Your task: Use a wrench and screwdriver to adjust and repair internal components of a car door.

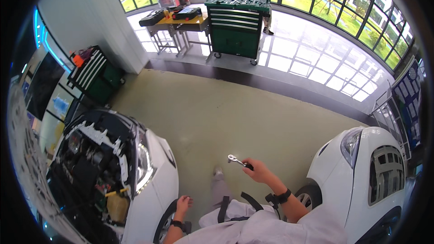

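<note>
Chrome ratchet wrench [236,160] juts left from the right hand [257,170], whose fingers clench its dark handle, right of the open-hooded white car [153,185]; the left hand [183,204] hangs loose beside that car.

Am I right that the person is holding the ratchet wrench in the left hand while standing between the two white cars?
Not quite: in the head view the ratchet wrench is in the right hand. The left hand is empty, and the person does stand between the two white cars.

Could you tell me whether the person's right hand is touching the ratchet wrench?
Touching: the head view shows the right hand closed around the ratchet wrench handle, its chrome head sticking out.
</note>
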